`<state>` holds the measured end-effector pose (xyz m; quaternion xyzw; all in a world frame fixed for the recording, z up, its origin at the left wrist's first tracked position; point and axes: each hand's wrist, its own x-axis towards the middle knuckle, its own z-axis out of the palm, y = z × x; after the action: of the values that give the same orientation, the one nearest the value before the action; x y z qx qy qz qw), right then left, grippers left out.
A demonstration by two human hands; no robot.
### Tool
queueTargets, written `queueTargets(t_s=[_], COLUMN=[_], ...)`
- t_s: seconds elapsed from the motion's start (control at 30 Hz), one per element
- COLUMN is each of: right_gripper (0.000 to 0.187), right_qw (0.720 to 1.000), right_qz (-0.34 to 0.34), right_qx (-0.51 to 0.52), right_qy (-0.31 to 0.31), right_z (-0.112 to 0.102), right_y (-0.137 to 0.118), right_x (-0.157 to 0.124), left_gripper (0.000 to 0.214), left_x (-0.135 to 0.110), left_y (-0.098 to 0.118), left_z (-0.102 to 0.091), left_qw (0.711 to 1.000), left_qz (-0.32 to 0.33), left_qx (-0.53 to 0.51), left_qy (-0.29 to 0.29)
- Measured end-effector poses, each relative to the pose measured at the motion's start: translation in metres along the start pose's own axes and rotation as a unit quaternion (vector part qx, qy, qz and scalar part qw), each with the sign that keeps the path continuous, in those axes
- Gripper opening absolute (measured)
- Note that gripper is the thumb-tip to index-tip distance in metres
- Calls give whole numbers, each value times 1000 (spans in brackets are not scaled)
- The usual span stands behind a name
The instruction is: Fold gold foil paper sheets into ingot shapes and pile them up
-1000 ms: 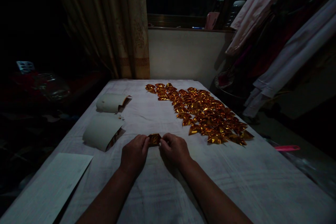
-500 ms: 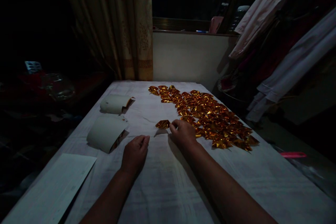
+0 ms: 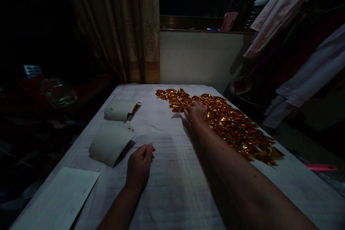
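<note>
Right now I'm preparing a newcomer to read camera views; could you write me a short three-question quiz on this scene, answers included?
1. Which things is the right hand among or beside? A) the curtain; B) the gold foil pieces; C) the hanging clothes.

2. True or false: the left hand is nearer the person's body than the right hand.

3. How many curled pale sheets lie to the left of the gold foil pieces?

Key: 1. B. 2. True. 3. Two.
</note>
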<state>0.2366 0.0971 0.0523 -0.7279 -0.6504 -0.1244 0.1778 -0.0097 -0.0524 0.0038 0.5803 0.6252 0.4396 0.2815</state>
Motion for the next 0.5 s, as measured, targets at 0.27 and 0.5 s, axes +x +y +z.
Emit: queueTargets(t_s=[0.27, 0.5], right_gripper=[29, 29], right_qw=[1000, 998], right_qz=[7, 3], right_qx=[-26, -42], right_qy=[-14, -36], right_z=[21, 21], right_y=[-1, -4], right_x=[15, 17], left_gripper=[49, 47], left_x=[-1, -2], left_y=[0, 2], left_z=[1, 1], left_qw=[1000, 1000], left_qz=[8, 15], left_qx=[8, 16], left_qy=[-2, -3])
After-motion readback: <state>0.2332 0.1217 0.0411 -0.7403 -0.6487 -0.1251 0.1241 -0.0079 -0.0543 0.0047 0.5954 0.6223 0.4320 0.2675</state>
